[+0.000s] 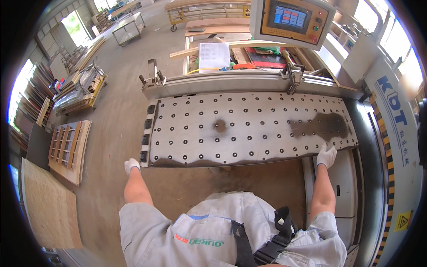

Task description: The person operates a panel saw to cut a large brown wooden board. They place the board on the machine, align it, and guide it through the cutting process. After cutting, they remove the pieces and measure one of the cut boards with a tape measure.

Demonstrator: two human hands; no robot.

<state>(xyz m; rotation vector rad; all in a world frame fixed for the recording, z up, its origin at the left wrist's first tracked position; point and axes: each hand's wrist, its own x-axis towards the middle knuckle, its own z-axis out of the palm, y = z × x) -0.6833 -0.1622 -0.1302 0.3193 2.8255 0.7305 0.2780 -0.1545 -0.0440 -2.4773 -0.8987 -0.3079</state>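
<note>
A metal machine table [181, 134], dotted with rows of dark round air nozzles, stretches across in front of me. Brown worn patches mark its middle and right end, and its front edge is worn too. My left hand [132, 165], in a white glove, is beside the table's front left corner; its fingers are largely hidden, and I cannot tell whether it touches. Over at the right part of the front edge, my right hand [326, 156], also gloved, reaches the edge with fingers spread and nothing held. Behind the table runs a metal fence [227, 80] carrying a left stop [156, 77] and a right stop [293, 78].
A lit control panel [290, 18] overhangs the back right. Behind the fence are a printed sheet [214, 55] and an orange air gun [243, 66]. The KDT machine body [397, 110] flanks the right. Leftward stand a loaded cart [80, 88] and leaning boards [50, 203].
</note>
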